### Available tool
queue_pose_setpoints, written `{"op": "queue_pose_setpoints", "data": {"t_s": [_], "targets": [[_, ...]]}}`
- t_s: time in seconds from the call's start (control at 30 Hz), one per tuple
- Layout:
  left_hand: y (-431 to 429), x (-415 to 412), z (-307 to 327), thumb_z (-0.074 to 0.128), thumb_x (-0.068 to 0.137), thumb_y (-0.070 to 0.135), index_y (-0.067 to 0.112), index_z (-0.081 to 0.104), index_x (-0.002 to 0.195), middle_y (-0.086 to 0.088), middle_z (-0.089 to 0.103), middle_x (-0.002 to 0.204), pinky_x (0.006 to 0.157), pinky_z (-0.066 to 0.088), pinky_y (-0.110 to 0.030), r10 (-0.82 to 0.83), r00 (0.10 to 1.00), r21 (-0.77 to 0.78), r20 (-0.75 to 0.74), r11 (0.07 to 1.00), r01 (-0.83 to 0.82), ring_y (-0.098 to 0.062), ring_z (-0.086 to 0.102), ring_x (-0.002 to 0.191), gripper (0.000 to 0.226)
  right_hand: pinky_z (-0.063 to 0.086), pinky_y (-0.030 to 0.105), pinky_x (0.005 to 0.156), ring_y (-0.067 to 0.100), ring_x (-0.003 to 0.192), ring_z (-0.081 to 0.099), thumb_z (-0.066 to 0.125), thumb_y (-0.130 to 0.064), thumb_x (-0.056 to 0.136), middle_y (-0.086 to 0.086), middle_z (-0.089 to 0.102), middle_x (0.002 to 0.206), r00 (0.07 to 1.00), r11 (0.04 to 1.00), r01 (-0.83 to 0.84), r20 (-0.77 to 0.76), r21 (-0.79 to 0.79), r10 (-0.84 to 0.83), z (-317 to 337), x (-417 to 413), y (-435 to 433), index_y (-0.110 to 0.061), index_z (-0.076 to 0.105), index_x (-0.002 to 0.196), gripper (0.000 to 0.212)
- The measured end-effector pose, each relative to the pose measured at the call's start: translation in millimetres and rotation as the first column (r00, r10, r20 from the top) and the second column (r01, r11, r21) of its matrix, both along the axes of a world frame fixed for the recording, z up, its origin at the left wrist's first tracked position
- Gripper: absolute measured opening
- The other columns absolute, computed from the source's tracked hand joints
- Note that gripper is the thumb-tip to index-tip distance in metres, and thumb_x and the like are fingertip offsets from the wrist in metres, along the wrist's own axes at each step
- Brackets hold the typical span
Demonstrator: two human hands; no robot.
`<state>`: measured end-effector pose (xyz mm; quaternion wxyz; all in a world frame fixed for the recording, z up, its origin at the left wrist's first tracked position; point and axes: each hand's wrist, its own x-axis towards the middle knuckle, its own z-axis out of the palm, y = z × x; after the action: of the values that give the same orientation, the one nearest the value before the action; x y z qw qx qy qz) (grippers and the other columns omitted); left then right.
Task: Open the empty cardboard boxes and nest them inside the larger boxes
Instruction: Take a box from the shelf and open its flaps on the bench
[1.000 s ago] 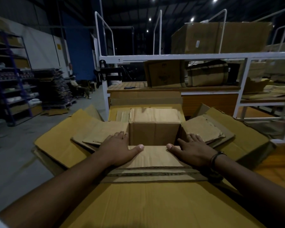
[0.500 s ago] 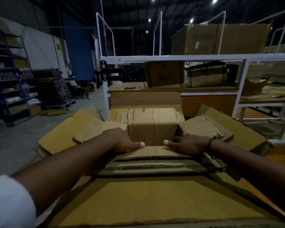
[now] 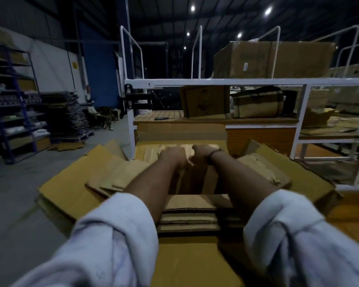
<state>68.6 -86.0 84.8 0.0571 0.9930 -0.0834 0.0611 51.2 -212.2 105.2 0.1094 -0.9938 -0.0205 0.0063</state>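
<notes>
Small box (image 3: 195, 179) at mid-frame wants even, square downward pressure from left grip (image 3: 172, 155) and right grip (image 3: 203, 153); whether their fingers clasp it is hidden.

No text, brand or number can be read. A small white label (image 3: 245, 66) on the large cardboard box (image 3: 303, 59) atop the rack, a yellow sign (image 3: 74, 65) on the white wall (image 3: 52, 73) and a faint print (image 3: 201, 103) on the upright carton (image 3: 218, 100) below are all too dim and small.
</notes>
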Motion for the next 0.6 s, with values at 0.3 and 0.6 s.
{"op": "queue_pose_setpoints", "data": {"t_s": [0.3, 0.6], "targets": [[5, 33, -78, 0.052, 0.1, 0.047, 0.025, -0.004, 0.165, -0.001, -0.008, 0.173, 0.125, 0.008, -0.053, -0.066, 0.996, 0.078, -0.06, 0.994, 0.07, -0.035, -0.003, 0.158, 0.088, -0.001, 0.059, 0.123, 0.036, 0.155, -0.011, 0.06, -0.057, 0.091, 0.007, -0.013, 0.169, 0.993, 0.99, -0.086, 0.067, -0.11, 0.094, -90, 49, -12, -0.033, -0.003, 0.161, 0.097], [2, 36, -75, 0.057, 0.095, 0.045, 0.027, 0.001, 0.165, -0.002, -0.002, 0.173, 0.126, 0.006, -0.05, -0.038, 0.996, 0.074, -0.079, 0.996, 0.044, -0.033, 0.0, 0.158, 0.091, 0.004, 0.061, 0.121, 0.036, 0.154, 0.003, 0.063, -0.057, 0.084, 0.006, 0.007, 0.169, 0.993, 0.984, -0.118, 0.01, -0.13, 0.121, -86, 67, -11, -0.035, 0.011, 0.159, 0.094]]}}
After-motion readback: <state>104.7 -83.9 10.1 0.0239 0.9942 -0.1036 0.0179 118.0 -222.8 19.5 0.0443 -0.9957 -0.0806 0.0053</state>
